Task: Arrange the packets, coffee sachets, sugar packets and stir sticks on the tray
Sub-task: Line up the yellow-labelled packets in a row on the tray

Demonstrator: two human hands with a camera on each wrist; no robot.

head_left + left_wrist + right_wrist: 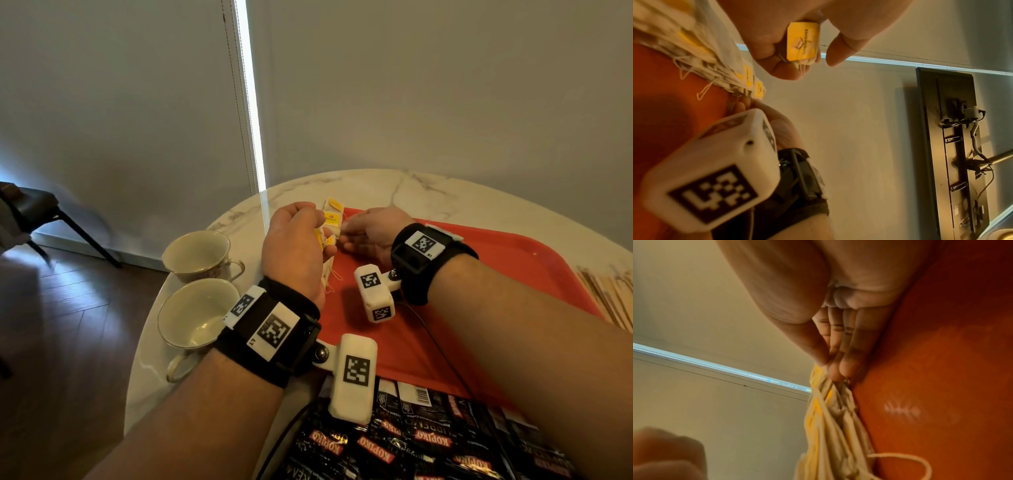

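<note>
A bunch of tea bags (331, 219) with yellow tags and loose strings lies at the far left corner of the red tray (479, 274). My left hand (308, 222) is over that corner. In the left wrist view it pinches one tea bag (802, 42) by its yellow tag, lifted off the pile (694, 45). My right hand (346, 234) reaches in from the right, low on the tray. Its thumb and fingers (840, 353) pinch the end of the bunched tea bags (830, 418). Black Kopiko coffee sachets (411, 445) lie off the tray's near edge. Wooden stir sticks (609, 294) lie right of it.
Two cream teacups (200, 253) (195, 315) stand on the marble table (445, 192) left of the tray, close to my left wrist. The table's round edge drops to a wood floor on the left. A dark chair (30, 212) stands far left.
</note>
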